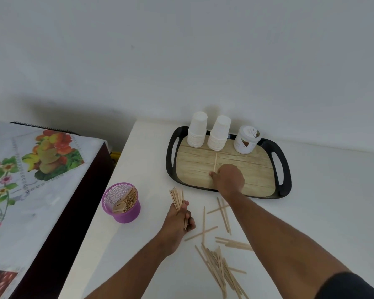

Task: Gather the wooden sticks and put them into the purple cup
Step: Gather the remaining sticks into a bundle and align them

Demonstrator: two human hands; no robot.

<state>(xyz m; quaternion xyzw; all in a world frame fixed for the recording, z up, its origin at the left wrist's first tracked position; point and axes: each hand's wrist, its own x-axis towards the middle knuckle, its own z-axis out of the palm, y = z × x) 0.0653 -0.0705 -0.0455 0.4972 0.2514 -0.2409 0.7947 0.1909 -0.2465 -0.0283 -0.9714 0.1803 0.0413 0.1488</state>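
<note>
Sticks [177,198], flat wood, fill left grip [178,219]; right grip [228,177] pinches one stick [215,162].

place: home | cues: fruit-print cloth [37,169] left of hands; tray [286,169] with cups [198,132] beyond them

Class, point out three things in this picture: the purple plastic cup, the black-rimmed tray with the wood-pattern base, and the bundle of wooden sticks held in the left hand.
Purple plastic cup [129,214]: head view, outer wall.
Black-rimmed tray [170,160]: head view, left rim.
Bundle of wooden sticks [177,197]: head view, upper part above the fist.
</note>
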